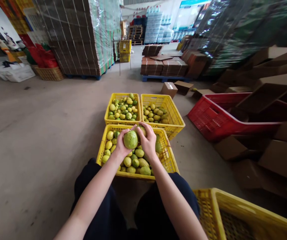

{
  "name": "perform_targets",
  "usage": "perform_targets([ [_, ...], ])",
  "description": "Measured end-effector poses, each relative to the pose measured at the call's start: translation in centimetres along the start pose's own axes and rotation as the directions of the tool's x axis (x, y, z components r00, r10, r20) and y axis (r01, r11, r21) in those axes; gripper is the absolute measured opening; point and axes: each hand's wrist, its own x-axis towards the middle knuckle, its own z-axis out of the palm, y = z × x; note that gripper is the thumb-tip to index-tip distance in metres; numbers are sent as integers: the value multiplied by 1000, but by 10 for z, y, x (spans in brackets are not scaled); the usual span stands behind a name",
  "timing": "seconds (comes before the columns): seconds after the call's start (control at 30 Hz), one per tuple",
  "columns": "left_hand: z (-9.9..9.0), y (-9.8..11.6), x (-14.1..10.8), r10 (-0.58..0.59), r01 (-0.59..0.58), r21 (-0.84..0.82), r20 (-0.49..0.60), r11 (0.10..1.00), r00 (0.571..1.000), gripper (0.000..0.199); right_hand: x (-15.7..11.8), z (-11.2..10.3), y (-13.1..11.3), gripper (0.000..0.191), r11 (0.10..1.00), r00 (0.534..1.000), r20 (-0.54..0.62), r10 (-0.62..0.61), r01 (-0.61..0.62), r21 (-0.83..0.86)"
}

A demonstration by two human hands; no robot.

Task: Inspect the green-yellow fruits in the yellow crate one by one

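A round green fruit point(130, 139) is held up over the near yellow crate point(170, 159), just above the heap of fruit inside it. It is cupped in the left hand point(120, 143), whose fingers are curled closed round its left and under side. A second, paler fruit point(142, 131) is partly hidden behind the right hand point(148, 140), which is wrapped over it from the right; the two hands are touching at the fingertips.

The green fruit is judged to be firm, fairly light and smooth-skinned, so some slip is possible and bruising is likely if it is squeezed hard or dropped. It is best taken round its widest part with the whole palm, as it is held here.

Below the hands, the near crate is seen to be about half full of green and yellow fruit point(135, 161). Two more yellow crates are set just beyond it, touching side by side: the far left crate point(122, 96) is well filled, the far right crate point(173, 110) holds less. Another yellow crate point(233, 216), apparently empty, is placed at the person's right knee. A red crate point(208, 116) and loose cardboard boxes point(271, 160) are scattered to the right, well apart from the hands. Wrapped pallets point(83, 40) are stacked across the concrete floor point(33, 133). Nothing is seen between the hands and the crates.
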Motion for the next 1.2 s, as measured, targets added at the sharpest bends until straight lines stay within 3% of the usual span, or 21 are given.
perform_targets([
  [0.13,-1,-6,2,60,-78,-123,-147,989,987,9,-5,0,-4,20,1000,988,152,-9,7,16],
  [0.27,-4,-7,5,95,-122,-166,-163,979,982,13,-9,-2,-7,39,995,927,369,-74,93,-34],
  [0.4,-4,-4,5,134,-156,-162,-139,974,981,15,-12,-1,-10,46,990,918,377,-127,139,-6],
  [0.57,-5,0,4,81,-88,-112,-59,990,995,33,-19,-1,-22,45,990,928,345,-137,125,58],
  [0.7,-8,3,9,22,-19,-113,27,993,999,41,-21,-4,-26,49,967,952,307,-13,-66,246],
  [0.8,-7,4,10,13,-17,-138,-27,990,1000,33,-17,-9,-27,50,853,967,223,126,-220,472],
  [0.9,-3,9,5,30,-39,-141,-65,989,997,31,-8,-17,-28,45,728,960,175,218,-279,627],
  [1.1,5,14,5,74,-93,-206,-99,974,992,35,8,-24,-32,15,545,863,225,452,-467,697],
  [1.2,0,11,12,53,-81,-205,-138,976,989,35,11,-22,-29,13,480,826,246,507,-507,716],
])
